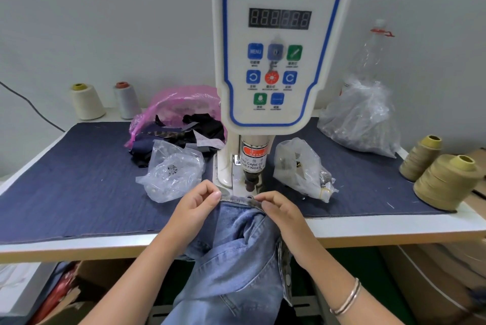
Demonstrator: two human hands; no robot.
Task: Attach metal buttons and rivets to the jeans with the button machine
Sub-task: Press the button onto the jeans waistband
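Two sets of fingertips pinching the top hem of the jeans (236, 246): left hand (196, 210) with thumb and forefinger closed on the waistband edge, remaining fingers curled; right hand (280, 213) pinching the same edge just beside a metal button (249, 196) seated in the band. Waistband stretched flat between both pinches, lying at the near edge of the table (368, 230), directly under the punch head of the button machine (276, 48). Rest of the garment hanging off the near edge, bunched in folds.

Likely soft and floppy through the legs, moderately heavy, prone to dragging the band back off the edge. Thicker and stiffer at the waistband, so best held there, close on either side of the strike point yet clear of the punch, as the finger warning label suggests. Not slippery, not fragile.

Beyond: clear bags of hardware (171, 172) left and right of the machine base, thread cones (444, 182) at the right edge.
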